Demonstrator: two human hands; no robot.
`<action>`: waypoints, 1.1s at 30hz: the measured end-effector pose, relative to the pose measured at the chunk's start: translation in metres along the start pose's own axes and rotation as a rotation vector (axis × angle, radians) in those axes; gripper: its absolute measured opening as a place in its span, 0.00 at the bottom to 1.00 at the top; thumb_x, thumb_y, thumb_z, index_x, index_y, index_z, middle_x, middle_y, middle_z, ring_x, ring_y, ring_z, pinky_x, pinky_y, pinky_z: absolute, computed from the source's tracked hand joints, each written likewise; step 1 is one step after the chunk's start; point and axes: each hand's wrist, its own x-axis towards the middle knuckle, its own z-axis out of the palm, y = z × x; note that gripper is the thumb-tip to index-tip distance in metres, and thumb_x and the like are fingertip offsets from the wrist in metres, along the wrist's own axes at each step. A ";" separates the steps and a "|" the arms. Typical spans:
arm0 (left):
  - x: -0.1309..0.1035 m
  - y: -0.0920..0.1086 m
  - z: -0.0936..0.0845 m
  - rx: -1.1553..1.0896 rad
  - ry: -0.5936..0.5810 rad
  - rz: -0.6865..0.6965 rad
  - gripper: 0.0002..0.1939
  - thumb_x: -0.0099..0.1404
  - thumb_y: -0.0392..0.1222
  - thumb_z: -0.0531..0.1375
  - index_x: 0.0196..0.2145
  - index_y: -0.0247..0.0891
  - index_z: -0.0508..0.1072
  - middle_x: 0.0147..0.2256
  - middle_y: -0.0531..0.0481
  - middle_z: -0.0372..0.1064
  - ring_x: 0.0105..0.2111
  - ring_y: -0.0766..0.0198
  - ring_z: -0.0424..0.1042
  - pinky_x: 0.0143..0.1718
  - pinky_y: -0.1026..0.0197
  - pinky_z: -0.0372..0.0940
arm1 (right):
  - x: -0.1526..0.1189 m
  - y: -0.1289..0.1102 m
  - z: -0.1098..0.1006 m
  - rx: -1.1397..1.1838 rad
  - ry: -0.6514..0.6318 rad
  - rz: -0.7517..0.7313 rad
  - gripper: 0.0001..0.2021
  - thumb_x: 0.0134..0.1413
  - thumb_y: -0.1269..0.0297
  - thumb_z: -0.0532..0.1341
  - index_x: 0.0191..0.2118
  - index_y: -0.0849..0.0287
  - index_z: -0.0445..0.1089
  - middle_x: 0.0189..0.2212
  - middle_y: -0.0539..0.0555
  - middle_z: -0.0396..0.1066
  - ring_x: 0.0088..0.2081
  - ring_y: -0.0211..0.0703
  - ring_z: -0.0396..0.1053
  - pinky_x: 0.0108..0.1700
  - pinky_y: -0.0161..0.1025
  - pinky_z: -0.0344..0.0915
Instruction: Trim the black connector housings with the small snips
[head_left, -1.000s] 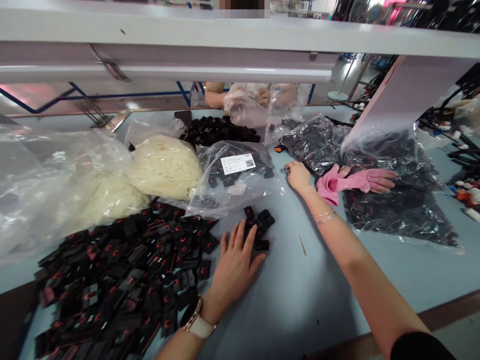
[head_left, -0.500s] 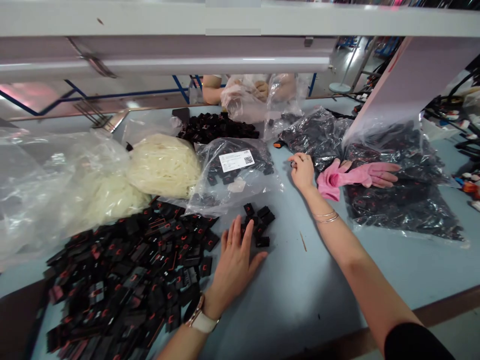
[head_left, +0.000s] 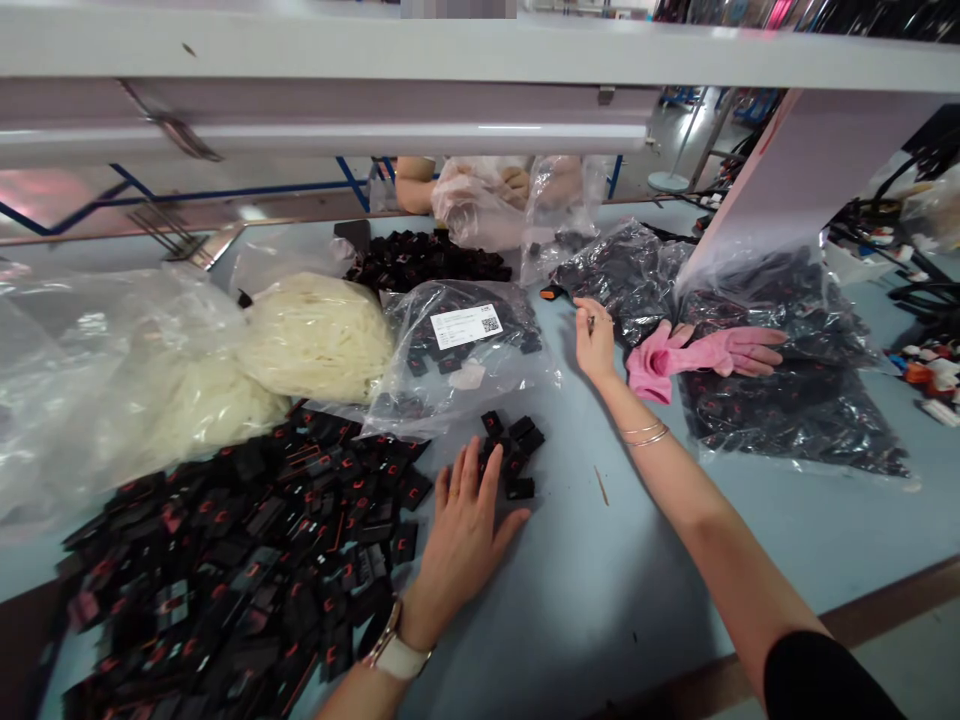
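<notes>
My left hand (head_left: 466,530) lies flat with its fingers spread, fingertips beside a small cluster of black plastic connector pieces (head_left: 517,455). It grips nothing. A large heap of similar black pieces (head_left: 255,550), some with orange-red marks, spreads to its left. Further back, my right hand (head_left: 596,342) reaches forward with its fingers partly bent. Its fingertips are at the near end of a small black-and-orange tool (head_left: 553,292), whose kind I cannot make out. I see nothing held in that hand. A pink glove (head_left: 705,355) lies right of it.
Behind my left hand lies a labelled clear bag (head_left: 465,340) of black parts, next to bags of pale strips (head_left: 315,335). Dark-filled bags (head_left: 795,410) lie on the right. A shelf (head_left: 480,50) crosses above. Across the table, a person's hands (head_left: 516,183) handle clear plastic.
My right hand has moved slightly forward, its fingertips now at the black-and-orange tool. My left hand stays by the small cluster. The whole view has shifted a little.
</notes>
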 end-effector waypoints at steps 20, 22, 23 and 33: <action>0.001 0.001 -0.001 0.014 -0.033 -0.004 0.38 0.65 0.56 0.51 0.64 0.32 0.46 0.64 0.30 0.43 0.62 0.41 0.49 0.56 0.39 0.53 | 0.032 -0.015 0.032 1.548 -0.021 0.974 0.19 0.55 0.52 0.42 0.34 0.56 0.65 0.32 0.55 0.68 0.43 0.47 0.65 0.43 0.55 0.66; 0.001 0.002 -0.001 0.011 -0.034 -0.004 0.38 0.65 0.56 0.51 0.64 0.32 0.46 0.64 0.31 0.43 0.62 0.42 0.48 0.56 0.39 0.53 | 0.027 -0.010 0.036 1.538 0.039 1.016 0.18 0.54 0.53 0.43 0.34 0.56 0.66 0.35 0.57 0.68 0.45 0.48 0.65 0.45 0.56 0.66; 0.001 0.002 -0.002 0.011 -0.033 -0.003 0.37 0.65 0.56 0.51 0.64 0.32 0.46 0.64 0.31 0.43 0.62 0.42 0.48 0.56 0.39 0.53 | 0.024 -0.008 0.036 1.538 0.055 1.020 0.18 0.53 0.53 0.43 0.35 0.56 0.66 0.36 0.57 0.69 0.46 0.48 0.64 0.46 0.57 0.65; 0.001 0.001 -0.002 0.029 -0.041 0.010 0.35 0.65 0.56 0.50 0.63 0.32 0.49 0.63 0.32 0.47 0.60 0.43 0.53 0.56 0.38 0.52 | 0.022 0.003 0.032 1.548 0.001 0.938 0.21 0.51 0.53 0.43 0.42 0.56 0.68 0.37 0.56 0.70 0.45 0.47 0.66 0.49 0.58 0.64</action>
